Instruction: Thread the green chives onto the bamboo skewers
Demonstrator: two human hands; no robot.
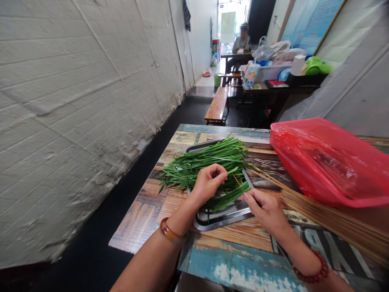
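Observation:
A pile of long green garlic chives [209,160] lies across a metal tray [209,225], with leaf ends hanging past its left side. Above the tray, my left hand [211,182] is closed in a pinch, a pale chive stalk at its fingertips. My right hand [264,207] is closed at the tray's right edge, gripping the end of a small bunch of chives [229,197]. A thin bamboo skewer [236,179] sticks up from this bunch toward my left fingertips. How the skewer passes through the chives is hidden.
Many loose bamboo skewers [328,215] lie on the patterned wooden table [146,219] at right, beside a red plastic bag [328,162]. A whitish wall [75,101] runs along the left. Beyond are a bench [217,106], a cluttered table and a seated person [242,42].

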